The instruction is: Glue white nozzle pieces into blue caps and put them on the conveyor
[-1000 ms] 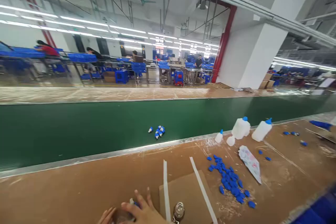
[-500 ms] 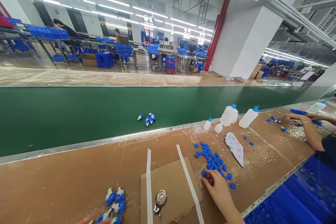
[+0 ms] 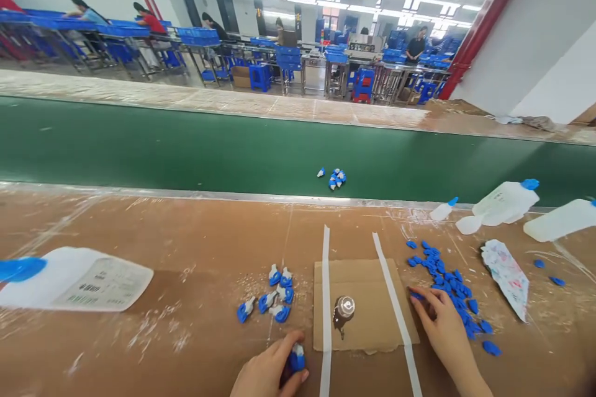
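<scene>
My left hand is at the bottom edge of the brown table, its fingers closed round a small blue and white cap. Just above it lie several more blue and white caps. My right hand rests on the table with its fingers stretched toward the near end of a pile of small blue pieces, fingertips touching one. Between my hands lies a cardboard sheet with a small shiny metal piece on it and two white strips across it.
A green conveyor belt runs behind the table and carries a small cluster of caps. White bottles with blue tops lie at the right. A crumpled bag and a flat white bottle also lie there. People work at far benches.
The view has swung left and down. My right hand has reached the blue pile. My left hand, at the caps a second ago, is back in view holding one; the neighbour's arm has left the view.
</scene>
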`<state>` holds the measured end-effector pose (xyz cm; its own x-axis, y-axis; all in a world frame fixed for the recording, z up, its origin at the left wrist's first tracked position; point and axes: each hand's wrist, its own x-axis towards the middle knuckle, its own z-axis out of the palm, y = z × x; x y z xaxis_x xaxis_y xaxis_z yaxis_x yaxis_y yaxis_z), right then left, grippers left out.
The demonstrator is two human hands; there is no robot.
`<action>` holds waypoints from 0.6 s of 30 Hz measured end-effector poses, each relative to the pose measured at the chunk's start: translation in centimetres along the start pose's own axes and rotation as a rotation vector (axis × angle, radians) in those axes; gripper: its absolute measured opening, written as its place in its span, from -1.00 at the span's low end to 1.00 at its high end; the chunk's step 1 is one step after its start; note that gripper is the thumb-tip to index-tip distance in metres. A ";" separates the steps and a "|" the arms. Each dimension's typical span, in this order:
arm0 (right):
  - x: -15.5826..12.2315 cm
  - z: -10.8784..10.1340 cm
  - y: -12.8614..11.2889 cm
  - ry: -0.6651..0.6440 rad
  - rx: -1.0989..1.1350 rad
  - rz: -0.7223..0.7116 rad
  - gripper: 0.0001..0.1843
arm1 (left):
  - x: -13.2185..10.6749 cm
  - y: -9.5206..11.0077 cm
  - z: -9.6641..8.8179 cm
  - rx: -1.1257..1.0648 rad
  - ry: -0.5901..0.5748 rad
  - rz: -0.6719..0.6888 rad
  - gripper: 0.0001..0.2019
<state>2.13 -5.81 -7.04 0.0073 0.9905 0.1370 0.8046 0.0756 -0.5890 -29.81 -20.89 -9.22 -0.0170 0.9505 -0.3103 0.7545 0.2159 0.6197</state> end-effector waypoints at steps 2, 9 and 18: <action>0.4 -0.1 0.2 -0.048 0.005 -0.045 -0.61 | -0.5 0.8 -1.4 0.030 -0.037 0.076 -0.51; 1.1 -0.3 1.4 0.034 -0.053 -0.031 -0.54 | -0.1 3.6 -3.0 0.180 0.003 0.022 -0.74; 0.9 -0.2 -0.3 0.114 0.002 0.079 -0.34 | -0.4 0.8 -0.6 0.229 0.420 0.292 -0.82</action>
<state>2.02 -4.99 -6.57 0.1380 0.9739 0.1801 0.7975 -0.0014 -0.6033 -29.59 -20.98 -8.17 -0.0108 0.9810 0.1937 0.8897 -0.0790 0.4497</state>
